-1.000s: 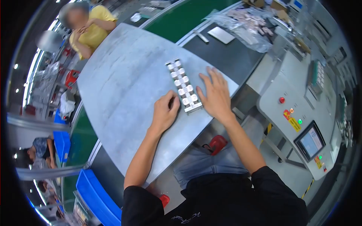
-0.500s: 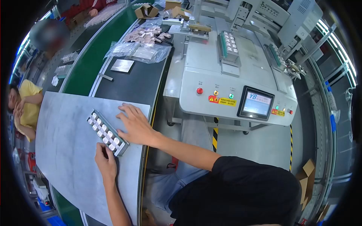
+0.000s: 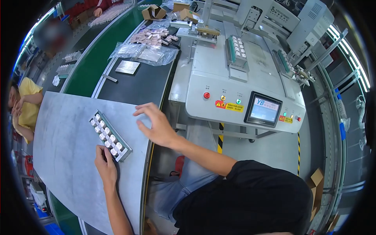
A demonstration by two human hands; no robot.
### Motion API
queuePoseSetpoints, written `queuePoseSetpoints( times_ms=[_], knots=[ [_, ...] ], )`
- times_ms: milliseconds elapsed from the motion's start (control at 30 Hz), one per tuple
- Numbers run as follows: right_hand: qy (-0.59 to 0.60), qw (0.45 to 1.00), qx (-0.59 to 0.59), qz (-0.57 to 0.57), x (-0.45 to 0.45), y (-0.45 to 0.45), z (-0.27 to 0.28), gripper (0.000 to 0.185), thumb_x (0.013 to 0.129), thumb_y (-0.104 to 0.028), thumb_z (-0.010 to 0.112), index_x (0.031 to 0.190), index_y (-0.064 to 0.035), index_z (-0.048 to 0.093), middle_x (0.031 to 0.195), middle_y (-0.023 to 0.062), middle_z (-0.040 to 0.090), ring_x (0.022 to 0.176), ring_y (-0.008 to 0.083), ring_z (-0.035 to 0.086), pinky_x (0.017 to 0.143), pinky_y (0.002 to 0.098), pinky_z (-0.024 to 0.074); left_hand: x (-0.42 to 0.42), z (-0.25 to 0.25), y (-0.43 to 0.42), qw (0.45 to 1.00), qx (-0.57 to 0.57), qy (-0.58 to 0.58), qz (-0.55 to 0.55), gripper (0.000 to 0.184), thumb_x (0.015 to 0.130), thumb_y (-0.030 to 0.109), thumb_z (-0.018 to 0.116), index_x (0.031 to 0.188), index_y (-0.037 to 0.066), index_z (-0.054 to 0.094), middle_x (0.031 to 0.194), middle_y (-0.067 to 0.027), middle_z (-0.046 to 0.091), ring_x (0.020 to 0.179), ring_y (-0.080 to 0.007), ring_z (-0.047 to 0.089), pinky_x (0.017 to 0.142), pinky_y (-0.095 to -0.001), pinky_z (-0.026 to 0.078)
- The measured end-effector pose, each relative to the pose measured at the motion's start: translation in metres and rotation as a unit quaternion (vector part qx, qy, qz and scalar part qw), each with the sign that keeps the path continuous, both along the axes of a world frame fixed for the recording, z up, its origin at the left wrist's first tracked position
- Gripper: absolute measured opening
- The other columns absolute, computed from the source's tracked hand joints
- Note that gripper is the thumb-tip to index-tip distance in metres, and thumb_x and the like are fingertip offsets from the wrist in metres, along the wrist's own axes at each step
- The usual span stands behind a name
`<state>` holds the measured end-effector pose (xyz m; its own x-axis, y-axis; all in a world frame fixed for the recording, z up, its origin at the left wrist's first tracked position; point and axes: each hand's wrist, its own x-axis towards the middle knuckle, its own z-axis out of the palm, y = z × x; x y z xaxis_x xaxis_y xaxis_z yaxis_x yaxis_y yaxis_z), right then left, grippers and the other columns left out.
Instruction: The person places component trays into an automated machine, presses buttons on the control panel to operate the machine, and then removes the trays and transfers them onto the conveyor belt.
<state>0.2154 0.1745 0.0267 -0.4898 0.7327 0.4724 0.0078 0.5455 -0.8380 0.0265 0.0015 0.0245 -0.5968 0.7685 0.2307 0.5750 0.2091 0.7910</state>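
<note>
A long metal fixture (image 3: 123, 143) with a greenish side lies diagonally on the grey board (image 3: 70, 137). Two rows of small white-topped pieces (image 3: 104, 132) sit in it. At its lower left side is my left hand (image 3: 106, 166), with thumb and forefinger curled together by the nearest white pieces. Whatever is between those fingertips is hidden. My right hand (image 3: 158, 127) hovers to the right of the fixture, apart from it, fingers spread and nothing in them.
A machine (image 3: 215, 84) with buttons and a touchscreen (image 3: 264, 109) stands right, carrying a similar loaded fixture (image 3: 237, 53). Plastic bags (image 3: 145, 54), pale loose pieces (image 3: 154, 36) and a metal plate (image 3: 127, 67) lie beyond the board. A person in yellow (image 3: 29, 92) is at left.
My right hand has come off the fixture's side and moved right, its fingers now clear of it. My left hand stays at the fixture's lower side, barely shifted.
</note>
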Motion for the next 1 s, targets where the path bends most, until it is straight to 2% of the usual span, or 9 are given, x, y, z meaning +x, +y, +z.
queuePoseSetpoints(
  times_ms=[200,300,433,500,600,700,833,900,1000],
  knots=[
    [-0.022,0.995,0.039,-0.089,0.068,0.035,0.018,0.019,0.088,-0.007,0.066,0.107,-0.0045,0.065,0.122,0.0149,0.063,0.116,0.0314,0.06,0.102,0.0392,0.0457,0.001,0.003,0.001,1.0,0.006,0.01,-0.007,0.02,0.104,0.014,0.048,0.089,0.0,0.046,0.067,-0.0079,0.044,0.062,-0.015,0.039,0.058,-0.0325,0.037],
    [-0.069,0.966,0.145,-0.204,0.102,0.077,0.023,0.024,0.084,-0.006,0.069,0.107,-0.0057,0.065,0.123,0.0161,0.062,0.117,0.0328,0.059,0.103,0.0401,0.0453,0.001,0.003,0.002,1.0,0.004,0.01,-0.004,0.021,0.104,0.013,0.047,0.089,0.0,0.045,0.067,-0.0085,0.045,0.062,-0.0152,0.039,0.059,-0.0331,0.037],
    [-0.08,0.892,0.238,-0.375,0.15,0.15,0.042,0.029,0.081,-0.014,0.071,0.108,-0.0056,0.064,0.126,0.0179,0.056,0.122,0.0356,0.05,0.107,0.0461,0.0375,-0.001,0.001,0.003,1.0,0.006,0.007,-0.002,0.02,0.103,0.013,0.047,0.089,0.0,0.045,0.067,-0.0089,0.045,0.062,-0.0158,0.04,0.059,-0.0332,0.037],
    [-0.114,0.814,0.282,-0.496,0.168,0.177,0.048,0.04,0.08,-0.022,0.075,0.115,-0.0062,0.064,0.129,0.0173,0.054,0.124,0.0362,0.048,0.108,0.0484,0.0331,-0.001,0.001,0.002,1.0,0.012,0.007,-0.009,0.02,0.103,0.013,0.047,0.089,0.0,0.045,0.067,-0.0092,0.045,0.062,-0.0164,0.04,0.059,-0.0333,0.037],
    [-0.182,0.732,0.301,-0.584,0.188,0.195,0.05,0.054,0.079,-0.031,0.076,0.124,-0.006,0.061,0.132,0.0189,0.052,0.126,0.0374,0.046,0.108,0.0502,0.0298,0.0,0.002,0.002,1.0,0.006,0.004,-0.005,0.019,0.103,0.012,0.048,0.089,0.0,0.045,0.067,-0.0093,0.045,0.062,-0.0165,0.04,0.059,-0.0333,0.037],
    [-0.254,0.701,0.273,-0.608,0.212,0.205,0.039,0.064,0.08,-0.04,0.077,0.131,-0.0071,0.058,0.135,0.0221,0.053,0.126,0.0416,0.046,0.107,0.0557,0.03,0.001,0.002,0.003,1.0,0.015,0.018,0.0,0.019,0.103,0.012,0.048,0.089,0.0,0.045,0.067,-0.009,0.045,0.062,-0.0161,0.04,0.059,-0.033,0.037],
    [-0.323,0.712,0.153,-0.604,0.226,0.205,0.041,0.07,0.081,-0.044,0.076,0.134,-0.0031,0.056,0.127,0.0267,0.061,0.119,0.0435,0.056,0.103,0.054,0.0387,0.0,0.001,0.001,1.0,0.002,0.005,-0.006,0.019,0.103,0.012,0.048,0.089,0.0,0.045,0.067,-0.009,0.046,0.063,-0.016,0.04,0.06,-0.0328,0.038],
    [-0.319,0.784,0.028,-0.532,0.227,0.205,0.056,0.067,0.081,-0.043,0.075,0.13,-0.0015,0.056,0.108,0.0286,0.069,0.103,0.0454,0.066,0.094,0.051,0.0489,0.0,0.002,0.001,1.0,-0.002,-0.002,-0.003,0.02,0.103,0.013,0.049,0.089,-0.001,0.046,0.068,-0.009,0.046,0.063,-0.0161,0.04,0.06,-0.0328,0.038],
    [-0.303,0.792,0.1,-0.521,0.248,0.208,0.05,0.067,0.081,-0.043,0.074,0.129,0.0005,0.057,0.098,0.0276,0.072,0.091,0.0462,0.07,0.084,0.0492,0.0552,0.001,0.003,0.0,1.0,0.007,0.003,-0.009,0.021,0.104,0.014,0.049,0.089,-0.001,0.046,0.068,-0.0087,0.046,0.063,-0.0162,0.041,0.06,-0.0326,0.038]
  ],
)
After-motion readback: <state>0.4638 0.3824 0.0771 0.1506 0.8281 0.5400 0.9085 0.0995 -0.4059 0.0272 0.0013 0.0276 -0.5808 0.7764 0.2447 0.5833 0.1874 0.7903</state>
